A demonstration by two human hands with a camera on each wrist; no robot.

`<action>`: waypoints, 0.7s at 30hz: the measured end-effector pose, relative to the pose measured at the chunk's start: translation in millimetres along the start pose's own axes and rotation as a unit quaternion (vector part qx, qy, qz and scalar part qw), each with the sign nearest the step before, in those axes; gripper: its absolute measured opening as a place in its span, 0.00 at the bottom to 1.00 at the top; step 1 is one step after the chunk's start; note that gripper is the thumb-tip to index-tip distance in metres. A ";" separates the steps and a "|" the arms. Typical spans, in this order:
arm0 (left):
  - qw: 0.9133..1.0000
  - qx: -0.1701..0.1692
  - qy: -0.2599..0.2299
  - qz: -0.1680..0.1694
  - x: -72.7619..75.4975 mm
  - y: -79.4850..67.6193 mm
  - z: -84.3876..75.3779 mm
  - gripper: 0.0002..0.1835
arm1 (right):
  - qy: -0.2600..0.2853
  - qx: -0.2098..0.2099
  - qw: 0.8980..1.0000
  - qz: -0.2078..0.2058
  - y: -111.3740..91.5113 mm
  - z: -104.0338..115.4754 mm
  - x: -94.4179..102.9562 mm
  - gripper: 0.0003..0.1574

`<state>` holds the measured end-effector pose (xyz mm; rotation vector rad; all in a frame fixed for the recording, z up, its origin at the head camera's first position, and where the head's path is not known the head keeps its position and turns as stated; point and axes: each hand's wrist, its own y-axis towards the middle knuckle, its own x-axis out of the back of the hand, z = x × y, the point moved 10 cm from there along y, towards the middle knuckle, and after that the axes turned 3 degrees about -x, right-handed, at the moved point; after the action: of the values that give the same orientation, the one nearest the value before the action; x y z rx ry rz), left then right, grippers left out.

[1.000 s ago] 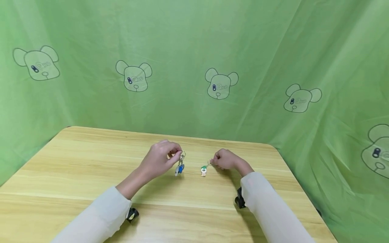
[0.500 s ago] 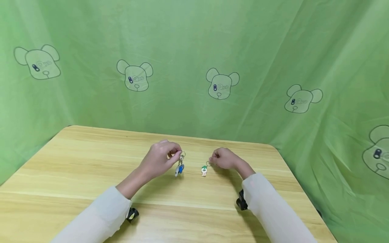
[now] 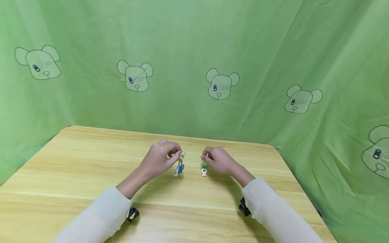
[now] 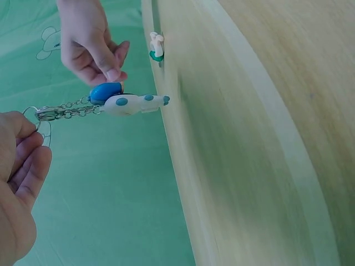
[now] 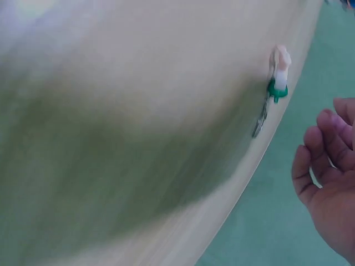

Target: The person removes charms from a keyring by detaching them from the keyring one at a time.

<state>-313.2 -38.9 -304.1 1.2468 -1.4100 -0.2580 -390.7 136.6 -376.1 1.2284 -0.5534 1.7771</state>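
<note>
My left hand [image 3: 162,157] pinches the metal ring of a keychain between thumb and fingertips. From its chains hang a blue charm [image 4: 101,93] and a white charm with blue spots [image 4: 125,104], raised off the tabletop. A second keychain, with a small white figure in a green cap [image 3: 204,171], lies on the table; its chain and metal end [image 5: 258,126] show in the right wrist view. Above it is my right hand [image 3: 220,159], fingers loosely bent and holding nothing. In the head view this hand hides the second keychain's ring.
The wooden table [image 3: 170,216] reaches back to a green curtain [image 3: 179,40] printed with bear heads. Black wrist cameras sit under both cuffs, the left one [image 3: 132,214] near the tabletop.
The right hand let go of the green-capped keychain's ring, which settled on the table, and has moved left and slightly up over it. The left hand with its keychain stays in place.
</note>
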 end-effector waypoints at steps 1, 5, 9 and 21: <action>1.000 0.001 -0.001 -0.001 0.1 0.1 0.1 0.04 | -0.004 0.011 1.000 -0.005 -1.0 5.2 -0.5 0.09; 1.000 0.007 -0.002 0.000 -0.1 0.3 1.3 0.03 | -0.012 0.049 0.999 -0.009 -5.8 24.1 -5.8 0.09; 1.000 0.009 -0.001 0.002 -0.4 0.1 2.1 0.03 | -0.006 0.069 0.998 -0.008 -10.9 39.7 -10.8 0.11; 1.000 0.003 -0.001 -0.002 -1.2 -0.2 1.2 0.03 | 0.007 0.085 0.996 -0.039 -20.5 71.5 -15.0 0.25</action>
<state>-314.4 -38.7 -305.2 1.2544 -1.4118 -0.2577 -334.8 87.1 -362.6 1.3331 -0.3476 1.7944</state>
